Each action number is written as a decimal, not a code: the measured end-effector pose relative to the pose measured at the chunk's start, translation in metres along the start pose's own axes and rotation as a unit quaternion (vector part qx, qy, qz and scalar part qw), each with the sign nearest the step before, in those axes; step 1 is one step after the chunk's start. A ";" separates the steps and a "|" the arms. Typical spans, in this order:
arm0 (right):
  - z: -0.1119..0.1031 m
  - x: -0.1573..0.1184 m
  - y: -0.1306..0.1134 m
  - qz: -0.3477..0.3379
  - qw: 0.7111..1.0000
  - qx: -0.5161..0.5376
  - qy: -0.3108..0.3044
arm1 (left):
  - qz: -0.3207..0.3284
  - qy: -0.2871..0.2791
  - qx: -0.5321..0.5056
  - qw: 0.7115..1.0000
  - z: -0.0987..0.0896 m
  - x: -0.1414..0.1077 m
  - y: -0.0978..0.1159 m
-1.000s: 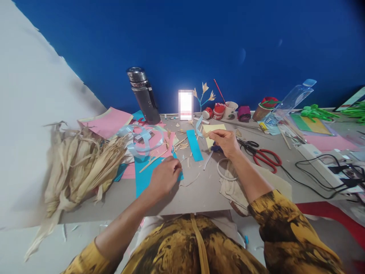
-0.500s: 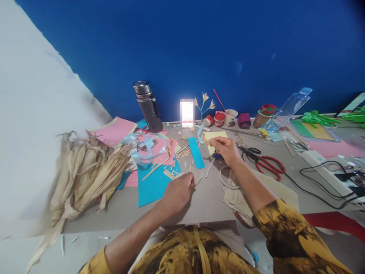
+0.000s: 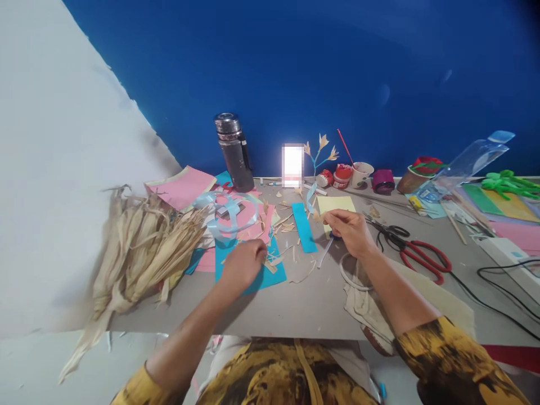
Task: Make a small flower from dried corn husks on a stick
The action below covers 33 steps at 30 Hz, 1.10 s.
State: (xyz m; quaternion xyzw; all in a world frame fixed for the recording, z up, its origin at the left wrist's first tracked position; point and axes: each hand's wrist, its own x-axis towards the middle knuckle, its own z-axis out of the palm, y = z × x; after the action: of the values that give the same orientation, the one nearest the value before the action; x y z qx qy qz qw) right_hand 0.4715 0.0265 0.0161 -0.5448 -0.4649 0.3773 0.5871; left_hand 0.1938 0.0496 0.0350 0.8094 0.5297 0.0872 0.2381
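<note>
My left hand [image 3: 247, 260] is closed over the blue paper sheet [image 3: 230, 269], near scattered husk scraps [image 3: 272, 264]; what its fingertips pinch, if anything, is too small to make out. Over the right part of the table, my right hand [image 3: 349, 229] pinches a small pale husk flower [image 3: 319, 217], in front of the yellow paper [image 3: 337, 203]. A curled light blue ribbon [image 3: 311, 198] is just above that flower. Between the hands lies a blue paper strip [image 3: 304, 228]. Below my right hand is a white tape ring [image 3: 355, 272].
Dried husks [image 3: 143, 253] are piled at the left, with a flask [image 3: 234, 154] behind. A husk-flower stem [image 3: 316, 160], paint jars [image 3: 342, 175] and a paper cup [image 3: 361, 174] line the wall. Red-handled scissors [image 3: 426, 260], cables and a power strip [image 3: 506, 261] lie at the right.
My left hand has moved left, over the blue sheet, uncovering a thin curled strip on the table. My right hand still pinches the husk flower. The whole view has shifted slightly.
</note>
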 end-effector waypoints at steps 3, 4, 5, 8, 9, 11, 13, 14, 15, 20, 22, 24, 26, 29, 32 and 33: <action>0.002 -0.001 0.000 0.001 1.000 0.001 -0.002 | -0.026 0.017 0.039 0.999 -0.013 0.014 -0.017; 0.002 -0.002 0.000 0.001 1.000 0.001 0.000 | -0.024 0.015 0.048 0.998 -0.015 0.017 -0.021; 0.003 -0.002 0.000 0.003 1.000 0.000 0.001 | -0.022 0.016 0.056 0.998 -0.016 0.019 -0.023; 0.003 0.000 0.001 0.011 1.000 0.005 0.008 | -0.029 0.032 0.089 0.995 -0.014 0.025 -0.030; 0.003 0.000 0.002 0.011 1.000 0.008 0.011 | -0.035 0.037 0.100 0.994 -0.012 0.026 -0.032; 0.002 0.001 0.004 0.011 1.000 0.014 0.015 | -0.044 0.047 0.116 0.991 -0.010 0.028 -0.035; 0.001 0.001 0.005 0.011 1.000 0.016 0.015 | -0.038 0.062 0.109 0.991 -0.009 0.028 -0.033; 0.001 0.001 0.006 0.011 1.000 0.015 0.013 | -0.031 0.065 0.099 0.992 -0.009 0.028 -0.031; 0.000 0.001 0.007 0.011 1.000 0.013 0.012 | -0.023 0.062 0.088 0.994 -0.008 0.028 -0.028; -0.001 0.002 0.007 0.004 1.000 0.003 0.016 | -0.003 -0.027 0.072 0.997 -0.002 0.024 -0.010; 0.000 0.001 0.007 0.003 1.000 0.005 0.016 | -0.003 -0.033 0.075 0.997 0.001 0.024 -0.009; 0.000 0.001 0.006 0.004 1.000 0.009 0.012 | -0.002 -0.025 0.072 0.997 0.002 0.025 -0.010; 0.001 0.001 0.005 0.008 1.000 0.015 0.007 | 0.005 -0.026 0.052 0.998 0.002 0.027 -0.014; 0.001 0.001 0.003 0.010 1.000 0.023 0.004 | 0.024 -0.021 0.008 0.999 0.000 0.032 -0.022; 0.001 0.001 0.002 0.006 1.000 0.023 0.008 | 0.048 0.004 -0.006 0.999 -0.004 0.034 -0.027; 0.001 0.001 0.002 0.005 1.000 0.022 0.010 | 0.046 0.022 -0.002 0.999 -0.006 0.034 -0.026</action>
State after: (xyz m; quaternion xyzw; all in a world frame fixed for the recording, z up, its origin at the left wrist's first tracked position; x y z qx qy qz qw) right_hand 0.4711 0.0277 0.0143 -0.5381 -0.4478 0.3851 0.6014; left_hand 0.1844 0.0906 0.0241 0.8304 0.4965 0.1174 0.2238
